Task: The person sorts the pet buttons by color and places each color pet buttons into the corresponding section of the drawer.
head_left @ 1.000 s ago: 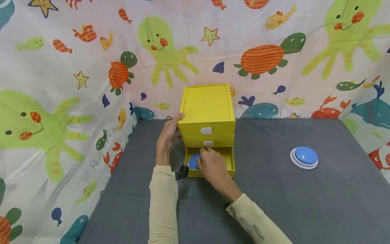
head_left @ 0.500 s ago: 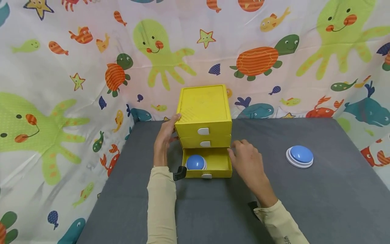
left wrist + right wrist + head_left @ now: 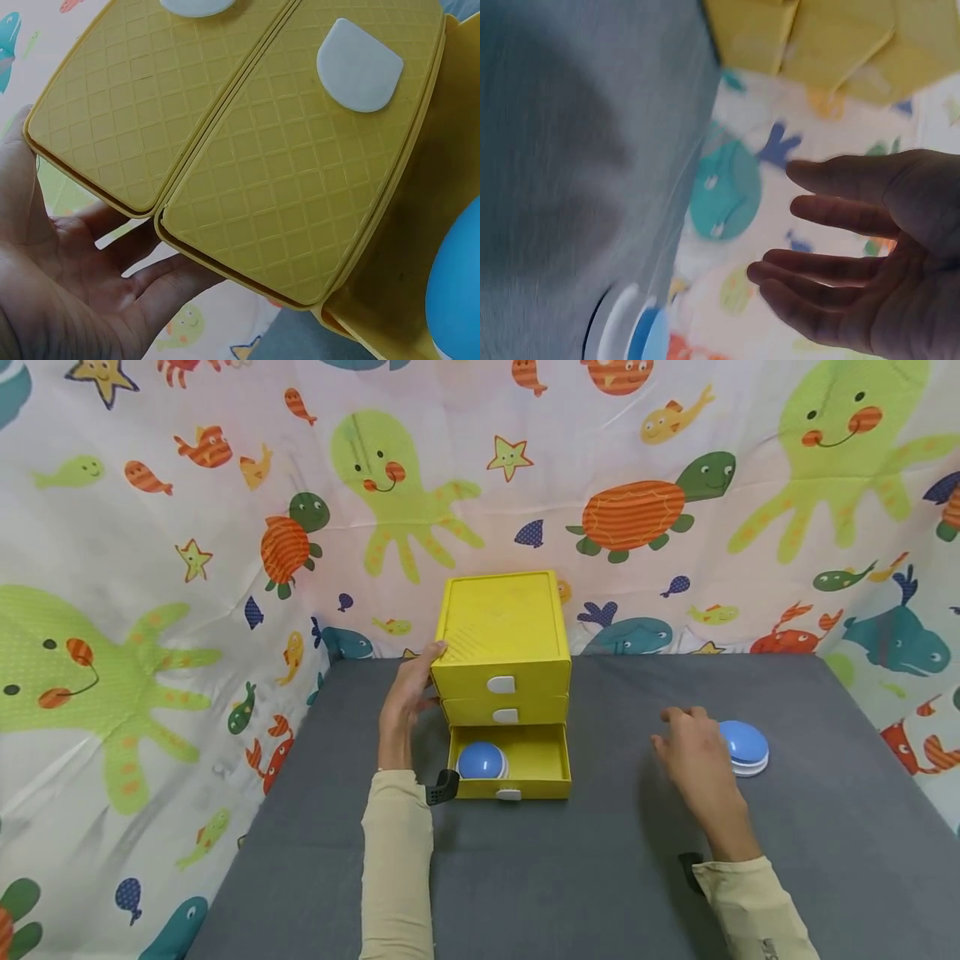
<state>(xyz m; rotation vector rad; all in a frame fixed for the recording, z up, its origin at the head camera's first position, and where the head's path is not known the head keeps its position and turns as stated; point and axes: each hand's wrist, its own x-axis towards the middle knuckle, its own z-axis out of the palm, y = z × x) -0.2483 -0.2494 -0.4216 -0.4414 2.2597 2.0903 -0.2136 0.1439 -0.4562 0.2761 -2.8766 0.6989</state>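
Observation:
A yellow drawer unit (image 3: 502, 618) with white pulls stands at the table's back. Its bottom drawer (image 3: 536, 789) is pulled out, and inside, at the left, lies a blue-domed button (image 3: 481, 760) on a white base. My left hand (image 3: 403, 706) rests against the unit's left side, thumb at the upper front edge; the left wrist view shows its fingers (image 3: 169, 289) extended along that side. Over the table, my right hand (image 3: 697, 756) holds nothing and has its fingers (image 3: 825, 262) extended. Just right of it sits a second blue-domed button (image 3: 746, 745), partly hidden by the hand.
The table bears a dark grey cloth (image 3: 570, 877). Behind and at both sides hangs a white curtain (image 3: 465, 435) printed with sea animals. The two upper drawers (image 3: 543, 681) are closed.
My right hand has left the open bottom drawer and moved right, up to the button on the table. The button in the drawer has come into full view. My left hand has stayed put.

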